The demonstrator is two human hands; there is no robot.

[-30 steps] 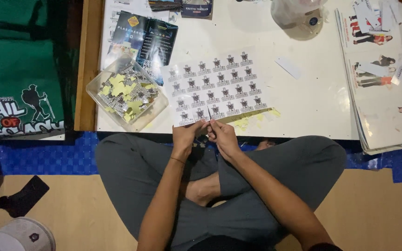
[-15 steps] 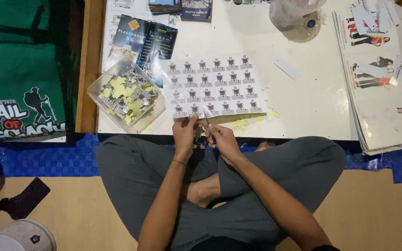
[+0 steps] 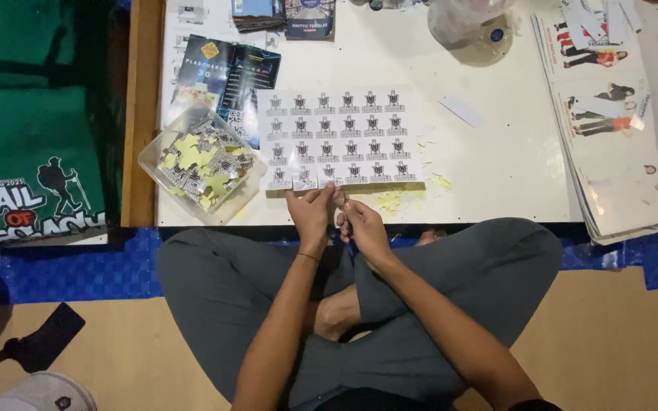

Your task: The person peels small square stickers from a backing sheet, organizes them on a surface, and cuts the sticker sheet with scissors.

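A white sticker sheet [image 3: 336,137] with rows of small black-and-white stickers lies on the white low table [image 3: 496,160]. My left hand [image 3: 310,211] pinches the sheet's near edge at the bottom row. Close beside it, my right hand [image 3: 361,227] is closed around a small cutting tool, mostly hidden in the fist, its tip at the sheet's edge. The two hands almost touch. Yellow backing scraps [image 3: 394,199] lie just right of them.
A clear plastic box [image 3: 203,164] of cut stickers and yellow scraps stands left of the sheet. Dark leaflets [image 3: 226,76] lie behind it, a clear tub [image 3: 470,27] at the back, printed sheets [image 3: 611,114] stacked at right. A green bag [image 3: 32,152] lies left of the table.
Both hands have drawn back a little from the sheet's bottom row to its near edge. The thin tip that reached over the stickers no longer shows above the fingers.
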